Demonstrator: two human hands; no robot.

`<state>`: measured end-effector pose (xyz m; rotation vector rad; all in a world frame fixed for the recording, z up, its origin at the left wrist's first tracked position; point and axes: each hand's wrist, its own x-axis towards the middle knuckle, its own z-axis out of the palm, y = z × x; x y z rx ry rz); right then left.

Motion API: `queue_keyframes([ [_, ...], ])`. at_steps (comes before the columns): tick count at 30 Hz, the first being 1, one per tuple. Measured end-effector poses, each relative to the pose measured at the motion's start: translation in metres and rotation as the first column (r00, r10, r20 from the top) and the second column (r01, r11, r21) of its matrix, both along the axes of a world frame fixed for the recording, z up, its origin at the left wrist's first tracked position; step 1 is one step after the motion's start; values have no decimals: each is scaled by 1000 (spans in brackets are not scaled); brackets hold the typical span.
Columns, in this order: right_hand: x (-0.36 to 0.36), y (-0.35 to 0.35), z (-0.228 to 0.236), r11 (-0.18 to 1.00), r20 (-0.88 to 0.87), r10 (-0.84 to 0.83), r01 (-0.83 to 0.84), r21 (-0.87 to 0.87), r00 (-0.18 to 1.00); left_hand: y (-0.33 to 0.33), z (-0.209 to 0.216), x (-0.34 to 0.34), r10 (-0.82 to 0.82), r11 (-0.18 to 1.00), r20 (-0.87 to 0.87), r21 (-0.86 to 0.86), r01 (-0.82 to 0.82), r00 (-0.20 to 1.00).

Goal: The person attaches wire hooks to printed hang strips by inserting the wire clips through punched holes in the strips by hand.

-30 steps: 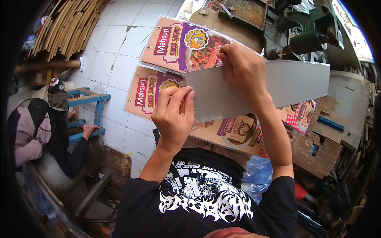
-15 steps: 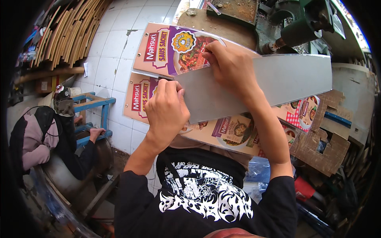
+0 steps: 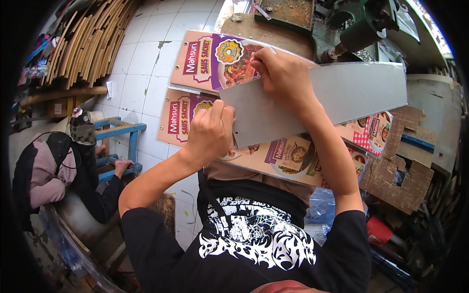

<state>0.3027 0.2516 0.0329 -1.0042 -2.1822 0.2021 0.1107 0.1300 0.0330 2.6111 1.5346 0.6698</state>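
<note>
The left hand curls its fingers, pinching the left edge of a grey panel, which extends rightward from them beneath the right hand. The right fingers bend near its upper edge, their grip indeterminable; a tan-and-purple printed panel extends left of their tips

The left hand grips the grey panel at its left edge. The right hand arches across its far edge, partly over a printed sign.
</note>
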Motion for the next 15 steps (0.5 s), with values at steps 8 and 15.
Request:
queue_keyframes([
  [8, 2, 0, 5, 999, -10, -19, 19, -39, 1000, 9, 38, -29, 233, 963, 327, 54, -264, 916],
  [15, -1, -3, 9, 997, 15, -14, 15, -77, 1000, 8, 42, -42, 400, 873, 323, 151, -464, 858],
])
